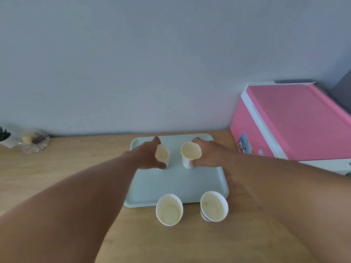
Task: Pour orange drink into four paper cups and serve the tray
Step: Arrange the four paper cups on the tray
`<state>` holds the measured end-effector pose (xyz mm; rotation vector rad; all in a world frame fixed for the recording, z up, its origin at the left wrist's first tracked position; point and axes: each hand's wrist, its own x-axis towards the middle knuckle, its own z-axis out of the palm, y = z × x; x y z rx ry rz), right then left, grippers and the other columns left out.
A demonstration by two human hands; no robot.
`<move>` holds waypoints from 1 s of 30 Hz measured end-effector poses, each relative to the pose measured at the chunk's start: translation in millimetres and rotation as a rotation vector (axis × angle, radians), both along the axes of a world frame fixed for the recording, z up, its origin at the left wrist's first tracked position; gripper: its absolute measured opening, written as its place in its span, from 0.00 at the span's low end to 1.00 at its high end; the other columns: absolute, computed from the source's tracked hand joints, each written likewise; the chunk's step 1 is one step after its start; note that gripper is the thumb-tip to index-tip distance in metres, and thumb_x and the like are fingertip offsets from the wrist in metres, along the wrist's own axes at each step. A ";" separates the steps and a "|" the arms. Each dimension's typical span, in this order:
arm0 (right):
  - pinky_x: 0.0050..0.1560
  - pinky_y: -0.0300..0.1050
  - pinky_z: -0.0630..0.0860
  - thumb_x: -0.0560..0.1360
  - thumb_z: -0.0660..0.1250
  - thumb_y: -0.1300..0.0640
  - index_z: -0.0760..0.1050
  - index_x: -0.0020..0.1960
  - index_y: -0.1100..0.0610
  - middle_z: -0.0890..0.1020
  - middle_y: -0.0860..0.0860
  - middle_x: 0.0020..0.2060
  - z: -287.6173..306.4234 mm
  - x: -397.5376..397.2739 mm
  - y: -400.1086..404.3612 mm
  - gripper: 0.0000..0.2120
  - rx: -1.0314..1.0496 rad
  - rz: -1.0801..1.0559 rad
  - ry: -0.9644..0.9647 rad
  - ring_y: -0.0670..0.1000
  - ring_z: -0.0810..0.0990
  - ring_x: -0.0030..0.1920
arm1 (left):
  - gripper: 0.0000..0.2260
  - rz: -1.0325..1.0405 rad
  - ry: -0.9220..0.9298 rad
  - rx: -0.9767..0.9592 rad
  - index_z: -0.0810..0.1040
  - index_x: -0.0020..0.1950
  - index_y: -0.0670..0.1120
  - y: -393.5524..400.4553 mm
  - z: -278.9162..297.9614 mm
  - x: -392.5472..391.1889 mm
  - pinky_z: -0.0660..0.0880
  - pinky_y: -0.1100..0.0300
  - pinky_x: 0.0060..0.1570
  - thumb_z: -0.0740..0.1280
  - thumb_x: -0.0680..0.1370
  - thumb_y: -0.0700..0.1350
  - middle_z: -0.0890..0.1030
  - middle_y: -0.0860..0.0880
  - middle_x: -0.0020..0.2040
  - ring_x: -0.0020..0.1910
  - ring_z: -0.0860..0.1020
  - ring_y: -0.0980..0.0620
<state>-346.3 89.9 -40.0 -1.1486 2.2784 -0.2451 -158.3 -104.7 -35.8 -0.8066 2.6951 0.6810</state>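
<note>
A pale green tray (176, 186) lies on the wooden table. Two white paper cups stand upright on its far half. My left hand (150, 156) wraps around the far left cup (163, 154). My right hand (208, 155) wraps around the far right cup (190, 151). Two more paper cups stand on the table at the tray's near edge: a near left cup (169, 209) and a near right cup (214, 205) with a dark band. All the cups look empty inside. No drink bottle is in view.
A pink and white cooler box (290, 120) stands at the right, close to the tray. At the far left, a glass dish (35, 143) with small items sits by the wall. Bare wooden tabletop (76, 164) lies left of the tray.
</note>
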 end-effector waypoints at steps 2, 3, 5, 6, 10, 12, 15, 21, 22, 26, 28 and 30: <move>0.57 0.55 0.80 0.61 0.74 0.32 0.66 0.62 0.38 0.81 0.46 0.55 0.2 1.9 0.6 0.34 -0.006 -0.002 -0.019 0.53 0.80 0.55 | 0.38 0.006 0.026 0.012 0.64 0.65 0.52 1.3 -3.4 -1.6 0.78 0.46 0.54 0.79 0.63 0.62 0.77 0.49 0.58 0.53 0.77 0.45; 0.57 0.55 0.81 0.62 0.74 0.33 0.66 0.62 0.38 0.81 0.46 0.55 0.6 3.3 0.7 0.34 -0.010 -0.001 -0.034 0.53 0.81 0.55 | 0.38 0.007 0.036 0.015 0.64 0.66 0.52 1.6 -4.5 -2.4 0.78 0.47 0.55 0.79 0.63 0.61 0.78 0.49 0.59 0.54 0.77 0.46; 0.58 0.55 0.80 0.63 0.75 0.33 0.65 0.64 0.38 0.81 0.46 0.56 1.5 5.9 0.9 0.35 -0.023 -0.006 -0.065 0.53 0.81 0.55 | 0.39 0.014 0.038 0.023 0.64 0.68 0.51 1.2 -6.6 -4.4 0.77 0.47 0.56 0.79 0.64 0.61 0.77 0.48 0.61 0.55 0.76 0.46; 0.58 0.54 0.80 0.63 0.75 0.32 0.64 0.67 0.38 0.81 0.46 0.57 2.4 7.3 1.1 0.37 -0.021 -0.010 -0.072 0.53 0.81 0.56 | 0.40 0.018 0.034 0.024 0.63 0.69 0.51 1.4 -7.3 -5.4 0.77 0.46 0.57 0.79 0.64 0.61 0.77 0.48 0.62 0.56 0.76 0.46; 0.63 0.55 0.79 0.61 0.74 0.30 0.47 0.82 0.37 0.81 0.48 0.62 1.9 9.4 4.3 0.57 -0.001 -0.023 -0.060 0.55 0.80 0.62 | 0.49 0.056 0.044 0.037 0.58 0.77 0.49 3.1 -8.6 -5.1 0.73 0.47 0.63 0.79 0.65 0.62 0.74 0.45 0.70 0.66 0.74 0.43; 0.61 0.55 0.79 0.61 0.74 0.28 0.41 0.83 0.39 0.82 0.49 0.56 -0.5 7.1 9.6 0.62 0.007 -0.028 -0.051 0.55 0.82 0.59 | 0.53 0.073 0.077 0.046 0.55 0.79 0.47 3.0 -7.6 -1.7 0.71 0.49 0.64 0.81 0.64 0.61 0.73 0.44 0.71 0.69 0.72 0.42; 0.57 0.54 0.81 0.61 0.73 0.27 0.37 0.84 0.42 0.83 0.50 0.51 -6.5 -1.0 23.9 0.65 0.016 -0.030 -0.019 0.54 0.83 0.54 | 0.55 0.080 0.100 0.046 0.53 0.80 0.45 2.4 -4.1 8.7 0.71 0.49 0.64 0.82 0.63 0.59 0.75 0.43 0.69 0.68 0.74 0.41; 0.60 0.51 0.80 0.66 0.77 0.41 0.51 0.82 0.50 0.82 0.49 0.60 -9.4 -20.0 60.7 0.53 0.044 -0.016 -0.049 0.52 0.82 0.57 | 0.51 0.148 0.026 -0.026 0.52 0.80 0.46 6.8 -0.4 48.0 0.73 0.48 0.64 0.79 0.68 0.56 0.74 0.44 0.71 0.67 0.74 0.43; 0.63 0.51 0.79 0.64 0.77 0.40 0.53 0.82 0.50 0.81 0.48 0.64 -8.9 -22.1 65.8 0.54 0.070 0.021 -0.042 0.51 0.81 0.60 | 0.50 0.163 0.013 -0.040 0.53 0.80 0.46 8.4 -0.1 55.3 0.73 0.48 0.64 0.79 0.68 0.56 0.74 0.45 0.70 0.67 0.74 0.43; 0.70 0.51 0.75 0.62 0.78 0.39 0.62 0.80 0.46 0.77 0.46 0.71 -9.5 -26.7 84.2 0.50 0.154 0.122 -0.024 0.52 0.77 0.69 | 0.43 0.187 -0.029 -0.058 0.60 0.75 0.48 18.1 0.9 76.5 0.76 0.45 0.60 0.78 0.68 0.56 0.77 0.48 0.62 0.58 0.77 0.45; 0.69 0.50 0.75 0.67 0.79 0.43 0.62 0.81 0.47 0.78 0.48 0.72 -1.5 -18.1 93.2 0.47 0.211 0.130 -0.012 0.53 0.78 0.68 | 0.39 0.166 -0.061 -0.042 0.63 0.72 0.49 22.3 0.3 84.0 0.77 0.45 0.59 0.79 0.67 0.56 0.77 0.50 0.59 0.55 0.77 0.46; 0.68 0.47 0.74 0.68 0.81 0.44 0.57 0.84 0.48 0.75 0.50 0.75 3.1 -7.5 101.4 0.52 0.262 0.119 -0.003 0.53 0.77 0.69 | 0.37 0.135 -0.100 -0.019 0.66 0.70 0.51 26.4 -1.6 91.4 0.77 0.47 0.59 0.79 0.66 0.55 0.77 0.52 0.58 0.54 0.77 0.48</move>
